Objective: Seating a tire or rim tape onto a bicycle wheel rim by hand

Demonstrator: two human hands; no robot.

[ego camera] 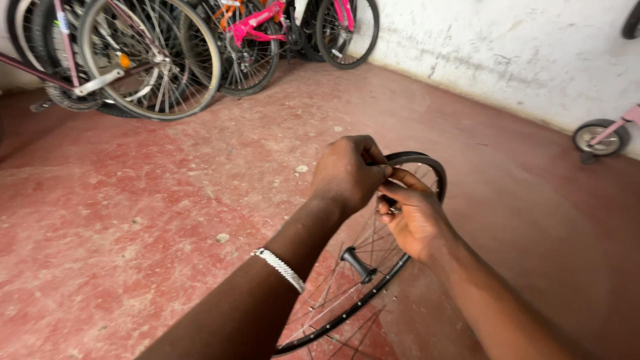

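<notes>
While the black-rimmed bicycle wheel with thin steel spokes [363, 293] stands tilted on the scuffed red concrete floor [133, 213], 2 hands meet at its upper edge. Left hand [347, 172], a beaded silver bracelet [280, 269] on its wrist, pinches the black rubber tyre [427, 167] at the rim. Right hand [413, 217] grips the same tyre section from beside it, fingers curled. Parked bicycles [153, 53] lean along the rough white plaster wall [507, 53].

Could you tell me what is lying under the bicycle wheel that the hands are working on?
Red concrete floor shows beneath the bicycle wheel between its spokes. Both hands cover the rim's top.
</notes>
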